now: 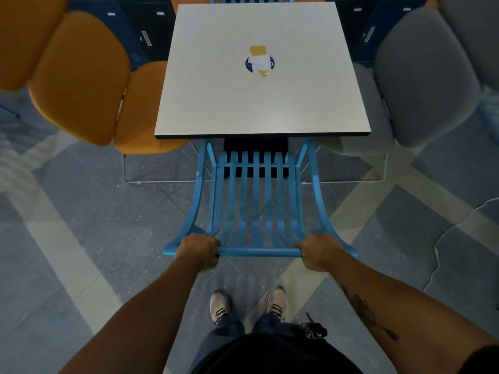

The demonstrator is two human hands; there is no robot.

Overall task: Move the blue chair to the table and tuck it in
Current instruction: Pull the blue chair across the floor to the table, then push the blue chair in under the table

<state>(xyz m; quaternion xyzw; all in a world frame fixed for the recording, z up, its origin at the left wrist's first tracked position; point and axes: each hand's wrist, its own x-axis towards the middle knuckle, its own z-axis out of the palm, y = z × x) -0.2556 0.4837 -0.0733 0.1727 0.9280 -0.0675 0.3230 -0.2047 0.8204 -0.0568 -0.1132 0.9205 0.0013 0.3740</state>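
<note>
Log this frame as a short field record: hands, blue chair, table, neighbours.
left hand: closed on the top rail of the blue chair
right hand: closed on the same rail
blue chair: slatted back facing the person, front end under the near table edge
table: square, pale top, round sticker at centre
neighbours: orange chair on the left side, grey chair on the right

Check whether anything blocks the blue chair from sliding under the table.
Nothing visible does. Both hands, left hand and right hand, grip the blue chair by its top rail; its front already sits under the table. The orange chair and grey chair flank the table's sides.
</note>
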